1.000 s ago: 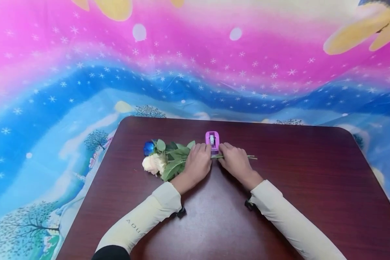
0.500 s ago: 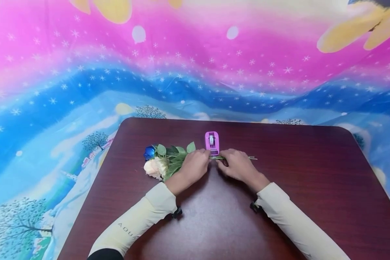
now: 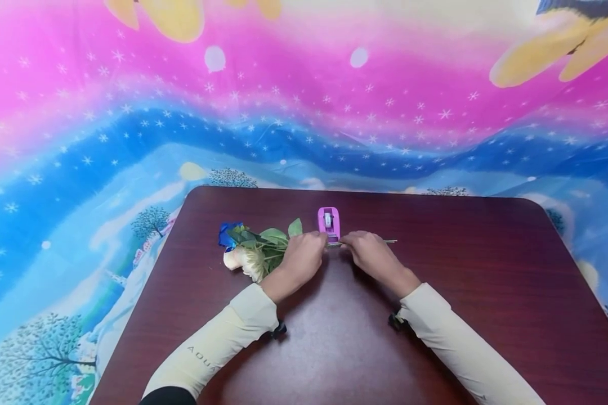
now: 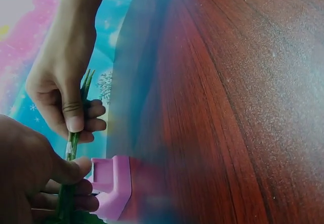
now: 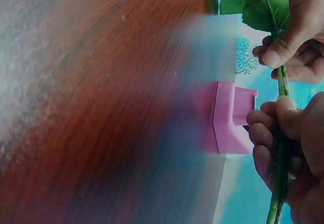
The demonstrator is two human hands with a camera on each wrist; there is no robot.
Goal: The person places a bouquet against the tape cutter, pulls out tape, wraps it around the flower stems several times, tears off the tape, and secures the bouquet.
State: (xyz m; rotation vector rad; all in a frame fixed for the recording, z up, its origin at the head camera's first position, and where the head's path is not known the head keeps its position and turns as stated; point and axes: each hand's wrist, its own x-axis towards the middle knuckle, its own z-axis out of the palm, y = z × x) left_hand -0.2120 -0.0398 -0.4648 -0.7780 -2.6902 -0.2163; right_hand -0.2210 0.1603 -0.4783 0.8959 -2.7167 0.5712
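Observation:
A bunch of flowers lies across my hands, with a blue flower (image 3: pixel 227 234) and a cream rose (image 3: pixel 235 259) at the left end. My left hand (image 3: pixel 302 256) grips the green stems (image 4: pixel 72 150) just below the leaves (image 5: pixel 258 8). Close beside it, my right hand (image 3: pixel 374 254) pinches the same stems between thumb and fingers, and their cut ends (image 3: pixel 391 241) stick out past it. A shiny, clear patch, like tape, shows on the stems between the hands in both wrist views. The pink tape dispenser (image 3: pixel 329 219) stands just beyond the hands.
Everything is on a dark red-brown wooden table (image 3: pixel 486 281) with rounded far corners. A cloth backdrop (image 3: pixel 304 101) printed with snowflakes and trees hangs behind it. Each forearm wears a pale sleeve (image 3: pixel 218 337).
The bunch has rolled: the cream rose now shows its underside and the blue flower has turned. The right hand's fingers have shifted along the stems; the left hand keeps its grip.

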